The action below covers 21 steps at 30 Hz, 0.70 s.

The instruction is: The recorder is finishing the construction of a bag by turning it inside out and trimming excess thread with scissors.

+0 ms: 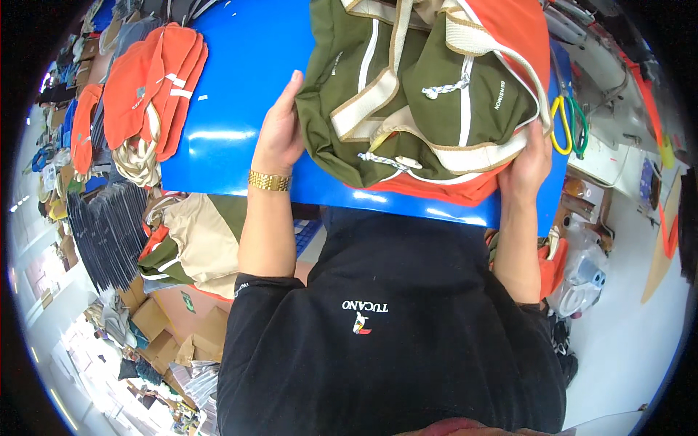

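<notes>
An olive bag [342, 73] with orange panels, cream webbing straps, white zippers and braided cord pulls lies on the blue worktop [218, 94]. My left hand [280, 131] holds its left side, thumb upright along the edge and fingers partly hidden. A gold metal watchband circles that wrist. My right hand [527, 160] grips the bag's lower right edge, its fingertips partly behind the fabric. Yellow scissors [560, 123] and green-handled scissors [579, 127] lie just right of the bag.
Orange fabric pieces with cream cords [134, 91] lie stacked at the left. Below them are dark thin sheets [102, 232], more beige-and-olive bags [196, 240] and cardboard boxes [153, 320]. A white sewing machine [596, 65] and wrapped rolls [582, 276] are at the right.
</notes>
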{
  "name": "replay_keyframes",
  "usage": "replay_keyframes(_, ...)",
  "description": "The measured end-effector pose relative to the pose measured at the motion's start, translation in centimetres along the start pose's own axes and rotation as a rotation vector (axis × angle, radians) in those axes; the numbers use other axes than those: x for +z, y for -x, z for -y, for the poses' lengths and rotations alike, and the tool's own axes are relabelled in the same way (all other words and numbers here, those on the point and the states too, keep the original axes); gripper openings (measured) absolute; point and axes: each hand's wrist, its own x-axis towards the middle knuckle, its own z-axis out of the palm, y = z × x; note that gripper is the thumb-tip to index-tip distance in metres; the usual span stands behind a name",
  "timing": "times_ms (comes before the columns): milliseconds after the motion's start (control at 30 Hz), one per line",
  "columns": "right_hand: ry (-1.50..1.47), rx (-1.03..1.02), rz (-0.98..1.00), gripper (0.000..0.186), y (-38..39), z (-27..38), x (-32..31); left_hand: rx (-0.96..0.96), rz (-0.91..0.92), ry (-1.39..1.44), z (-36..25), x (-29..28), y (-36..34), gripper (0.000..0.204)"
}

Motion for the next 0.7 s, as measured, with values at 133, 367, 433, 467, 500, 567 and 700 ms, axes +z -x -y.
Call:
replay_keyframes(133, -0.001, 0.002, 0.0, 0.036, 0.3, 0.1, 0.4, 0.036, -0.118, -0.121, 0.2, 0.8, -0.2, 0.056)
replay_keyframes(367, 0.003, 0.003, -0.025, 0.034, 0.1, 0.0, 0.1, 0.054, -0.065, 0.023, -0.7, -1.8, 0.5, 0.049)
replay_keyframes(433, 0.004, 0.009, -0.002, 0.033, 0.1, -0.1, 0.4, 0.212, -0.228, -0.381, -1.6, -2.6, 1.0, 0.037)
replay_keyframes(467, -0.04, -0.006, 0.026, 0.032, 0.3, -0.2, 0.7, 0.306, -0.351, -0.526, -1.6, -3.2, 0.9, 0.028)
replay_keyframes(500, -0.044, -0.005, 0.027, 0.032, 0.3, -0.4, 0.8, 0.308, -0.353, -0.53, -1.6, -3.7, 0.8, 0.028)
replay_keyframes(567, -0.024, -0.031, 0.038, 0.031, 0.4, -1.2, 0.7, 0.441, -0.551, -0.737, -1.5, -4.5, 0.9, 0.026)
replay_keyframes(700, -0.007, 0.007, 0.026, 0.031, 0.3, -0.7, 0.8, 0.359, -0.473, -0.735, -1.8, -3.0, 1.1, 0.03)
